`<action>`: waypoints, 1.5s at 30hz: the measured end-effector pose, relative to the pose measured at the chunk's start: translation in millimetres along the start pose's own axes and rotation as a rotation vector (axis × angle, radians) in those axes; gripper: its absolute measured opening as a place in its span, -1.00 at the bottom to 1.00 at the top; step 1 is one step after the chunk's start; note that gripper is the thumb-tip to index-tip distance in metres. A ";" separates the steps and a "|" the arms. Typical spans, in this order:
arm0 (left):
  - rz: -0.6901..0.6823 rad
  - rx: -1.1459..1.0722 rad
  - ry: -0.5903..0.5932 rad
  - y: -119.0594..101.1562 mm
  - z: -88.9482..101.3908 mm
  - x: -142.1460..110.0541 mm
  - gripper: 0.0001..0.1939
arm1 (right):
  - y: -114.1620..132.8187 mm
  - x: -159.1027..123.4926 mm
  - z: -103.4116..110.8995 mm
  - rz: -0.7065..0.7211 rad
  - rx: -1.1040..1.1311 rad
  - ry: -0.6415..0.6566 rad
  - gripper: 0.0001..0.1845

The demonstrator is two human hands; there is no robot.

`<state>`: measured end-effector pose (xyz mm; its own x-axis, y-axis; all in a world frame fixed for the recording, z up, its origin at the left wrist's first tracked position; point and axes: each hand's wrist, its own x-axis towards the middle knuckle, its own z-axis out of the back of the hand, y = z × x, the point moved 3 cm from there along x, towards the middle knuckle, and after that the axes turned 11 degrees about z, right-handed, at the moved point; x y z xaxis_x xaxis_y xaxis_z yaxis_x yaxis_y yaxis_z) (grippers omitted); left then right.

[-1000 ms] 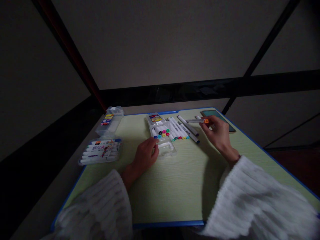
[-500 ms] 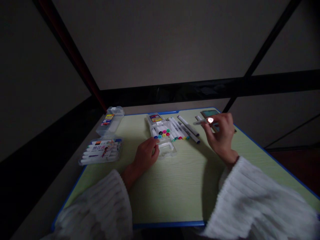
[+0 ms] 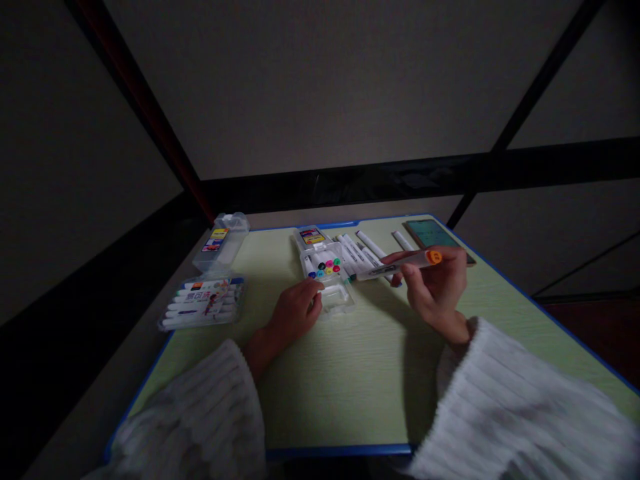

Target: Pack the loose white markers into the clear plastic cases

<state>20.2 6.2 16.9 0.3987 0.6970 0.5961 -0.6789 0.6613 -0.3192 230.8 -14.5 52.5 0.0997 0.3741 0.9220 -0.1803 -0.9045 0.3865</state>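
My right hand (image 3: 434, 288) grips a white marker with an orange cap (image 3: 400, 265), held level above the table with its orange end to the right. My left hand (image 3: 295, 312) rests closed against the near left corner of a clear plastic marker case (image 3: 334, 299). Several markers with coloured caps (image 3: 326, 263) stand in the case's far half. More white markers (image 3: 361, 253) lie loose in a row just right of the case, under the held marker.
A pale green table with a blue edge (image 3: 345, 373). A phone (image 3: 433, 235) lies at the far right corner. At the left sit a closed pack of markers (image 3: 201, 303) and a clear empty case (image 3: 221, 241). Dark bars and a wall stand behind.
My right hand has come down and toward me from beside the phone, turning the orange-capped marker level over the row of loose markers. My left hand has barely shifted.
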 end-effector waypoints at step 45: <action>0.019 -0.148 -0.181 -4.4 9.8 1.0 -0.70 | 12.4 -9.9 -35.4 -0.065 -0.051 0.442 -0.71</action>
<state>17.5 1.3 26.1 0.2602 0.6573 0.7072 -0.5824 0.6911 -0.4281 192.9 -22.3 49.0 -0.3130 0.4914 0.8127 -0.2365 -0.8691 0.4344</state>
